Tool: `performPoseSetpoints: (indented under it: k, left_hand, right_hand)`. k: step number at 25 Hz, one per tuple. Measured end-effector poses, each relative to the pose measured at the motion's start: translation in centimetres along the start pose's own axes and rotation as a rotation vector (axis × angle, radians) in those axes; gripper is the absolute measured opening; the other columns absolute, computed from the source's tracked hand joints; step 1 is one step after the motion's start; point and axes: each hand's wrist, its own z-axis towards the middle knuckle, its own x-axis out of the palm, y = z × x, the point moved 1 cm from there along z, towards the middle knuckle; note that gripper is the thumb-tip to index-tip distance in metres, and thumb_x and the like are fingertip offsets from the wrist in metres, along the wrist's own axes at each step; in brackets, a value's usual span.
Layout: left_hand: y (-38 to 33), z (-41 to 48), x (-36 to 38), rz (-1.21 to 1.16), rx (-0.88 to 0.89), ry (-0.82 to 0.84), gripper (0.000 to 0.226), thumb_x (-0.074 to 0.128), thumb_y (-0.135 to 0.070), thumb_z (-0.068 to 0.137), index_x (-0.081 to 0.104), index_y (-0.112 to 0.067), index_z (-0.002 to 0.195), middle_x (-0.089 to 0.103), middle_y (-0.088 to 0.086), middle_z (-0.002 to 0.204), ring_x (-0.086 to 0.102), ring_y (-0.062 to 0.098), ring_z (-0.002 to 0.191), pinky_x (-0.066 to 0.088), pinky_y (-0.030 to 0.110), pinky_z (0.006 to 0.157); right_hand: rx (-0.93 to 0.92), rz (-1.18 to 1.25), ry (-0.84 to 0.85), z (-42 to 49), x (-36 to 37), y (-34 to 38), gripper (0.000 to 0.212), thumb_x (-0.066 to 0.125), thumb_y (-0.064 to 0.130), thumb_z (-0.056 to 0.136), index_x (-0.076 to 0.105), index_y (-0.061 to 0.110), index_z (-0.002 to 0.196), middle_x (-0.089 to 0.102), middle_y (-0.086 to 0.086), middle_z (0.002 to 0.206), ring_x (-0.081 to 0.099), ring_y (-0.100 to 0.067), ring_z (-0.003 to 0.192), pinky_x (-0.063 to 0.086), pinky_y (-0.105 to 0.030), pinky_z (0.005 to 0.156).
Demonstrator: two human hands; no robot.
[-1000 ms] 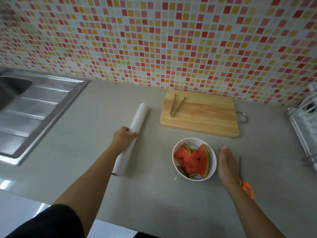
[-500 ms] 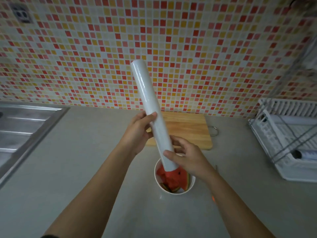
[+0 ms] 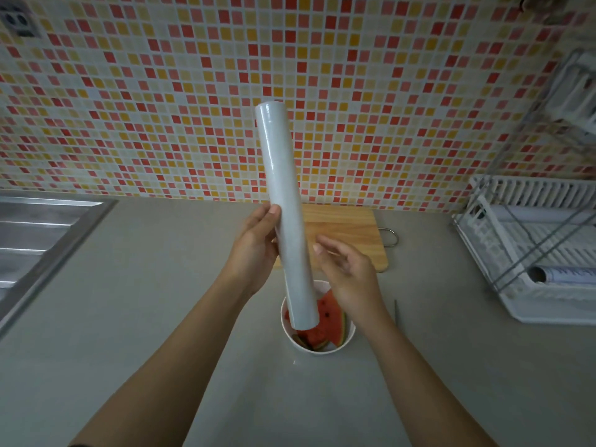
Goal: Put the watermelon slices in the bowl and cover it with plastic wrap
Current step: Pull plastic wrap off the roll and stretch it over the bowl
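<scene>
My left hand [image 3: 254,250] grips a long white roll of plastic wrap [image 3: 283,201] near its middle and holds it almost upright above the counter. The roll's near end hangs over a white bowl [image 3: 350,333] that holds red watermelon slices [image 3: 329,321] with green rinds. My right hand [image 3: 348,275] hovers just right of the roll with its fingers spread, its fingertips close to the roll's surface; whether they touch it I cannot tell. The roll and my right hand hide part of the bowl.
A wooden cutting board [image 3: 342,233] with a metal loop lies behind the bowl against the mosaic tile wall. A steel sink drainboard [image 3: 38,233] is at the left. A white dish rack [image 3: 529,253] stands at the right. A thin scissor blade [image 3: 395,314] shows right of my right wrist.
My left hand lifted the roll off the counter and raised it upright over the bowl. My right hand held the roll's lower part half a second ago and now has come off it, fingers apart.
</scene>
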Motion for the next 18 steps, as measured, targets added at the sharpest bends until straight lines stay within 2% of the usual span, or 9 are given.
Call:
performPoseSetpoints:
  k: [3,5,7,13,16,18]
  left_hand:
    - [0.4,-0.5,0.8,-0.017,-0.016,0.029,0.045,0.048,-0.028,0.093,0.051,0.000,0.128,0.059,0.019,0.114,0.059,0.026,0.102,0.053,0.032,0.082]
    - [0.4,-0.7,1.1,-0.035,-0.015,0.031,0.047,0.049,-0.028,0.091,0.050,0.000,0.128,0.057,0.021,0.115,0.057,0.028,0.103,0.054,0.033,0.082]
    - [0.5,-0.9,1.2,-0.048,-0.010,0.042,0.049,0.051,-0.030,0.089,0.051,0.000,0.127,0.057,0.019,0.112,0.058,0.026,0.099,0.055,0.033,0.079]
    - [1.1,-1.2,1.5,-0.022,-0.001,0.006,0.034,0.046,-0.024,0.097,0.056,-0.005,0.123,0.063,0.011,0.105,0.061,0.019,0.093,0.055,0.029,0.076]
    - [1.3,-1.3,1.5,-0.030,0.007,0.000,0.029,0.048,-0.026,0.095,0.061,-0.011,0.117,0.064,0.010,0.105,0.064,0.016,0.091,0.055,0.028,0.073]
    - [1.3,-1.4,1.6,-0.031,0.016,0.023,0.028,0.050,-0.026,0.095,0.062,-0.013,0.115,0.065,0.009,0.102,0.065,0.016,0.087,0.055,0.027,0.070]
  right_hand:
    - [-0.006,0.032,-0.036,0.7,-0.1,0.5,0.024,0.070,0.039,0.079,0.071,0.027,0.100,0.073,0.010,0.099,0.068,-0.006,0.093,0.055,-0.036,0.087]
    - [0.005,0.081,-0.039,0.7,-0.1,0.5,0.014,0.071,0.034,0.078,0.074,0.030,0.091,0.075,0.008,0.094,0.069,-0.010,0.091,0.055,-0.037,0.086]
    - [0.020,0.143,-0.048,0.6,-0.4,0.5,0.007,0.071,0.028,0.080,0.075,0.032,0.083,0.075,0.006,0.091,0.070,-0.013,0.090,0.056,-0.036,0.083]
    - [0.024,0.096,-0.134,0.7,-0.7,0.1,0.013,0.062,0.020,0.087,0.069,0.025,0.077,0.071,0.004,0.077,0.069,-0.014,0.078,0.056,-0.023,0.067]
    - [0.104,0.239,-0.173,0.8,-1.1,0.1,0.004,0.062,0.028,0.087,0.066,0.027,0.086,0.070,0.005,0.087,0.069,-0.009,0.081,0.053,-0.017,0.065]
    - [0.044,0.178,-0.084,1.0,-1.3,0.6,0.006,0.067,0.032,0.083,0.068,0.033,0.089,0.072,0.008,0.090,0.069,-0.007,0.085,0.054,-0.018,0.069]
